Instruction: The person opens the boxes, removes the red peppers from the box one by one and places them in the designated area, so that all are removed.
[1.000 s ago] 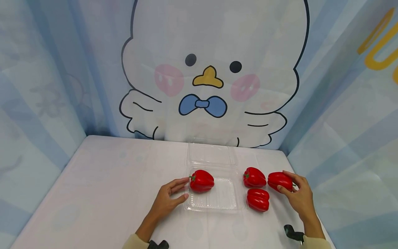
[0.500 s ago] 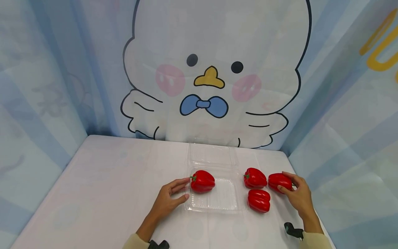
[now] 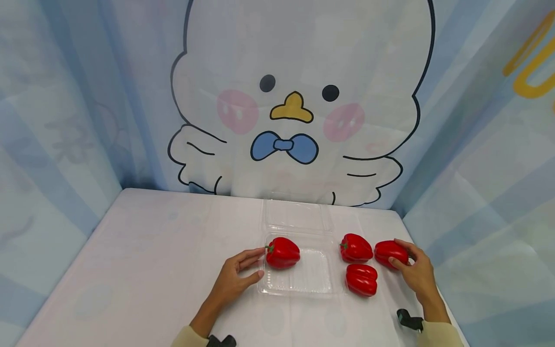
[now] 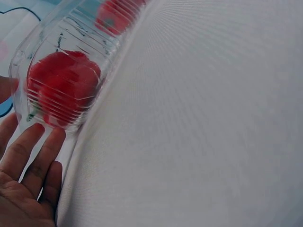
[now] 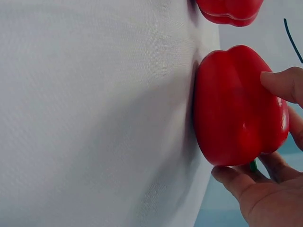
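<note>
A red bell pepper [image 3: 283,253] lies in the left half of a clear plastic clamshell box [image 3: 312,289], whose lid [image 3: 297,214] is folded back. My left hand [image 3: 231,279] is at the box's left side. Its extended fingertips touch the wall there, as the left wrist view shows, and the thumb is at the rim. My right hand [image 3: 418,270] grips another red bell pepper [image 5: 239,106] on the table, with the thumb on one side and curled fingers by its stem end. Two more red bell peppers, one behind [image 3: 355,248] and one in front [image 3: 362,280], lie between that pepper and the box.
A white cloth covers the table [image 3: 173,250]. Curtains printed with a chick stand along its back and sides. The table's right edge runs close by my right hand. Dark wrist camera mounts [image 3: 409,320] sit at both sleeves.
Both hands and the peppers hold nearly the same places. The whole scene shifts a few pixels as the head view moves slightly.
</note>
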Motion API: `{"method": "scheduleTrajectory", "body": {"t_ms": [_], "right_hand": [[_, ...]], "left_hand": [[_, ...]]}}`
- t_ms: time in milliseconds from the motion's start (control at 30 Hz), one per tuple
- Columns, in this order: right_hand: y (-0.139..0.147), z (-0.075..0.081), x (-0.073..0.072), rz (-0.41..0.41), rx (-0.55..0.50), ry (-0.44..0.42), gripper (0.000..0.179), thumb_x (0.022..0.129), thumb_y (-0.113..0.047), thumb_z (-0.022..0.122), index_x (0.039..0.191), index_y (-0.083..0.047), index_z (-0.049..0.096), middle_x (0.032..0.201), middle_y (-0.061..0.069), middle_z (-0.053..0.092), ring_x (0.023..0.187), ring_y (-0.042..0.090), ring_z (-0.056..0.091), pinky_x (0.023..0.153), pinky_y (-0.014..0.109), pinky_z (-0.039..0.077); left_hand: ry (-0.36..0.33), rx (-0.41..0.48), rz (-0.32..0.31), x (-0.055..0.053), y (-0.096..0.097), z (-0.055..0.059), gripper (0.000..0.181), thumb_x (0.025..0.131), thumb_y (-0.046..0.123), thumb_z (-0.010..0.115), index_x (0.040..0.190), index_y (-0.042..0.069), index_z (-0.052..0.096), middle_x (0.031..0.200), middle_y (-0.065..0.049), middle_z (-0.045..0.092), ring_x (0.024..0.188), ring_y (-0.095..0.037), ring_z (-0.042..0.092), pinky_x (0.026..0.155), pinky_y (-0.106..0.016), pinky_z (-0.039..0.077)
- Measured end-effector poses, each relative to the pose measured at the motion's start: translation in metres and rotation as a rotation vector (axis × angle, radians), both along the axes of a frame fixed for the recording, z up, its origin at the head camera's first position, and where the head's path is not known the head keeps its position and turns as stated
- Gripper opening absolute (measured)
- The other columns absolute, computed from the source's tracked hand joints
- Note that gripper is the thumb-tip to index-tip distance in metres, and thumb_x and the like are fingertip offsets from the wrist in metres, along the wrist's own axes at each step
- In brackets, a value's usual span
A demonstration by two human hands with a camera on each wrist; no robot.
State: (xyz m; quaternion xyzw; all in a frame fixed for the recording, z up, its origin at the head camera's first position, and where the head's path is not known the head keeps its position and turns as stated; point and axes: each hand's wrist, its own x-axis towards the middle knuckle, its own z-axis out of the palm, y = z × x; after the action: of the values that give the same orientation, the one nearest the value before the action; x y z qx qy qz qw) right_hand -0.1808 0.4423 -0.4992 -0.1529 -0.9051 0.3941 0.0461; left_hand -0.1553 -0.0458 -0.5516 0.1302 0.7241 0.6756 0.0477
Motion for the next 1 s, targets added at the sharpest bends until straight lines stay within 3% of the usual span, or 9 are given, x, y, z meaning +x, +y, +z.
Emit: {"method": "scheduleTrajectory", "body": {"t_ms": [300,533,767,1000], "right_hand": [[-0.001,0.001,0.006,0.000,0.036,0.030,0.069,0.098,-0.006,0.073,0.161,-0.008,0.044,0.169,0.031,0.031,0.155,0.055,0.029,0.121,0.070,0.036],[-0.004,0.006,0.010,-0.036,0.085,0.093,0.072,0.097,-0.014,0.076,0.162,-0.014,0.045,0.173,0.026,0.028,0.158,0.053,0.026,0.117,0.078,0.035],[-0.018,0.023,0.016,-0.039,0.100,0.192,0.073,0.095,-0.017,0.080,0.160,-0.021,0.048,0.173,0.020,0.032,0.160,0.047,0.028,0.113,0.081,0.038],[-0.041,0.046,0.022,-0.013,0.074,0.305,0.072,0.092,-0.012,0.083,0.157,-0.024,0.054,0.171,0.012,0.039,0.159,0.041,0.034,0.124,0.071,0.034]], "left_hand": [[0.001,-0.005,0.001,0.000,0.000,0.000,0.055,0.095,0.012,0.080,0.146,0.010,0.061,0.153,-0.010,0.063,0.138,-0.030,0.064,0.115,-0.033,0.052],[0.010,0.004,-0.005,0.001,0.000,0.000,0.054,0.095,0.011,0.080,0.146,0.009,0.061,0.153,-0.010,0.063,0.139,-0.032,0.064,0.115,-0.033,0.052],[-0.003,0.002,0.000,0.000,0.000,0.001,0.055,0.095,0.011,0.080,0.146,0.009,0.061,0.153,-0.010,0.063,0.138,-0.031,0.064,0.115,-0.033,0.052],[-0.001,-0.002,0.004,0.001,0.000,0.001,0.055,0.095,0.011,0.080,0.146,0.010,0.061,0.153,-0.009,0.063,0.138,-0.030,0.065,0.115,-0.033,0.052]]}}
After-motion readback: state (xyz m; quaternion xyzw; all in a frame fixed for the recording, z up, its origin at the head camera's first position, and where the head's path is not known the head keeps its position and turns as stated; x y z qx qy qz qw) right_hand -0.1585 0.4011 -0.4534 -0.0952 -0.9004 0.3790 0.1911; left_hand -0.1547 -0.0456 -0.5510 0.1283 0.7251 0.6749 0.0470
